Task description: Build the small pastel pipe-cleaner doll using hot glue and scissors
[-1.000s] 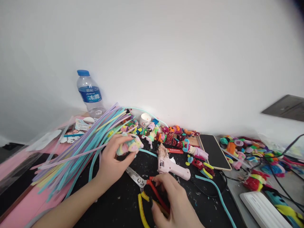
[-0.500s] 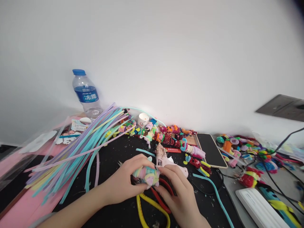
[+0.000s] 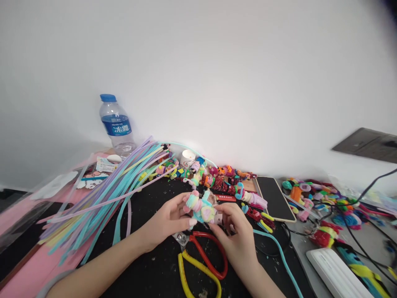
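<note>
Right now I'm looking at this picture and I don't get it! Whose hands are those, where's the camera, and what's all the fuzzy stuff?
There's no robot here, just a person's bare hands. The camera is worn on that person's head, looking forward and down, so you see roughly what they see.

The left hand holds a little pastel pipe-cleaner figure. The right hand is at its other side; I can't tell how firmly it touches.

Below the figure, scissors with red and yellow handles lie on a black mat. To the picture's left is a bundle of long pipe cleaners. Near the wall are a water bottle, a small paper cup and more colourful figures.
</note>
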A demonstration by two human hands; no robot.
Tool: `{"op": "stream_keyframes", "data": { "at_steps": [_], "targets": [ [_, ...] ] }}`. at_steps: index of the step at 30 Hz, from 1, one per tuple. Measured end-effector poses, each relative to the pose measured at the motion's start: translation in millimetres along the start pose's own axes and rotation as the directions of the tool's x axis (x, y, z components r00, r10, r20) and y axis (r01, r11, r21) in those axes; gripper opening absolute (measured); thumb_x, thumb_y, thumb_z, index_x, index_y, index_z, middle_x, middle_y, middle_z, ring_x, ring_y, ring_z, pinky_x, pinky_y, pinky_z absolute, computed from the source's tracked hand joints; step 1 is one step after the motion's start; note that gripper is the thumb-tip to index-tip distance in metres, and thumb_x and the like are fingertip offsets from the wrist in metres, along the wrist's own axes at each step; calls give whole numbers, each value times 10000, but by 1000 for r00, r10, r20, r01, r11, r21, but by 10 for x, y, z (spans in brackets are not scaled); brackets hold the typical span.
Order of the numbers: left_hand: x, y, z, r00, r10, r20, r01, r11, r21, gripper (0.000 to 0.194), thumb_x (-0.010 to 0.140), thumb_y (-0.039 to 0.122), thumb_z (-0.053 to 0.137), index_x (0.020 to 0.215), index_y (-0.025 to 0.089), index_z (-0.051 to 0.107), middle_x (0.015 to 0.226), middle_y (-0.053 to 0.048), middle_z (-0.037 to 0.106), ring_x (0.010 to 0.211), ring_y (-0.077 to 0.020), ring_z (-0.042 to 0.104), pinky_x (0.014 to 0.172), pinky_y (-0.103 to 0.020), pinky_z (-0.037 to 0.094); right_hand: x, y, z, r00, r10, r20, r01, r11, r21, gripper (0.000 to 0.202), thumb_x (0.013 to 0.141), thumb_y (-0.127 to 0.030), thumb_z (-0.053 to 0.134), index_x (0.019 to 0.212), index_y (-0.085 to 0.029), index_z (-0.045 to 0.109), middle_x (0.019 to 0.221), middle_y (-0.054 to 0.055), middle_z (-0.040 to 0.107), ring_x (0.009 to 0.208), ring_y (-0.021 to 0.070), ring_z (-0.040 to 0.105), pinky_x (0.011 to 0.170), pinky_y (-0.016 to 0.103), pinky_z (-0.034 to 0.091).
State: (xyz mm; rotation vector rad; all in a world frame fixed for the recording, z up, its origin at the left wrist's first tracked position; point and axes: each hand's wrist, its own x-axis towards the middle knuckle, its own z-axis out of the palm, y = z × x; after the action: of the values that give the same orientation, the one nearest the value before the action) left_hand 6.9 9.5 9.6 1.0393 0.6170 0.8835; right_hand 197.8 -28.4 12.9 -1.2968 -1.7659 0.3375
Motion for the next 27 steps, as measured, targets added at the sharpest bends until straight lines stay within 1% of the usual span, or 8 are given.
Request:
{"op": "stream_keyframes", "data": {
  "at_steps": [2, 5, 9, 11, 15, 19, 24, 27],
  "targets": [
    [61, 1, 2, 999, -14, -48, 13, 1000, -14, 483, 709, 197, 688, 1171, 211, 548, 1034, -41, 614, 1055, -210, 538, 921, -336, 401, 64, 43, 27, 1000, 9, -19, -9, 1000, 2, 207, 765, -170, 612, 965, -194, 569, 858, 38, 573, 604, 133, 513, 517, 248, 452],
    [153, 38, 10, 997, 16, -80, -17, 1000, 0, 433, 728, 193, 672, 1148, 203, 570, 1049, -45, 631, 1055, -208, 543, 949, -355, 381, 168, 98, 69, 998, -34, -46, 33, 999, -15, 195, 782, -195, 605, 972, -184, 564, 878, 53, 563, 677, 155, 522, 561, 268, 455],
    [280, 133, 23, 992, 56, -115, -55, 998, 17, 431, 731, 166, 659, 1153, 173, 573, 1016, -52, 646, 1043, -217, 554, 963, -392, 375, 307, 141, 102, 991, -110, -83, 104, 992, -75, 254, 786, -205, 600, 1033, -177, 544, 917, 68, 549, 756, 180, 531, 597, 289, 460],
    [345, 178, 29, 989, 92, -113, -90, 996, 25, 471, 725, 154, 658, 1184, 170, 555, 1063, -61, 644, 1076, -227, 541, 989, -407, 354, 362, 155, 106, 987, -130, -90, 120, 987, -103, 285, 784, -207, 600, 1061, -180, 538, 937, 71, 545, 786, 187, 534, 614, 298, 465],
    [465, 218, 50, 990, 127, -61, -125, 992, 33, 469, 720, 133, 655, 1180, 159, 566, 1084, -68, 656, 1102, -234, 535, 1010, -410, 333, 421, 178, 98, 977, -162, -142, 142, 980, -141, 268, 789, -206, 590, 1051, -177, 544, 925, 69, 552, 801, 190, 542, 639, 311, 475],
    [543, 172, 73, 993, 112, -38, -114, 991, -66, 474, 724, 148, 647, 1191, 160, 562, 1108, -81, 648, 1106, -249, 539, 986, -419, 357, 409, 193, 72, 964, -184, -194, 153, 974, -167, 242, 783, -196, 591, 1021, -183, 548, 900, 63, 567, 813, 193, 553, 671, 325, 483],
    [559, 50, 65, 991, 111, 80, -93, 977, -192, 250, 738, 206, 645, 986, 173, 659, 1090, -84, 660, 1101, -254, 547, 995, -415, 335, 344, 188, 27, 956, -185, -227, 145, 972, -183, 233, 767, -184, 620, 993, -179, 564, 829, 43, 574, 754, 178, 553, 664, 316, 477],
    [544, 9, 27, 986, 74, 151, -36, 970, -240, 334, 727, 231, 660, 1055, 180, 632, 1156, -92, 623, 1153, -266, 503, 1027, -433, 292, 316, 168, 9, 962, -153, -225, 110, 975, -193, 231, 766, -184, 619, 993, -180, 574, 770, 25, 556, 679, 161, 538, 618, 302, 469]
  ]
}}
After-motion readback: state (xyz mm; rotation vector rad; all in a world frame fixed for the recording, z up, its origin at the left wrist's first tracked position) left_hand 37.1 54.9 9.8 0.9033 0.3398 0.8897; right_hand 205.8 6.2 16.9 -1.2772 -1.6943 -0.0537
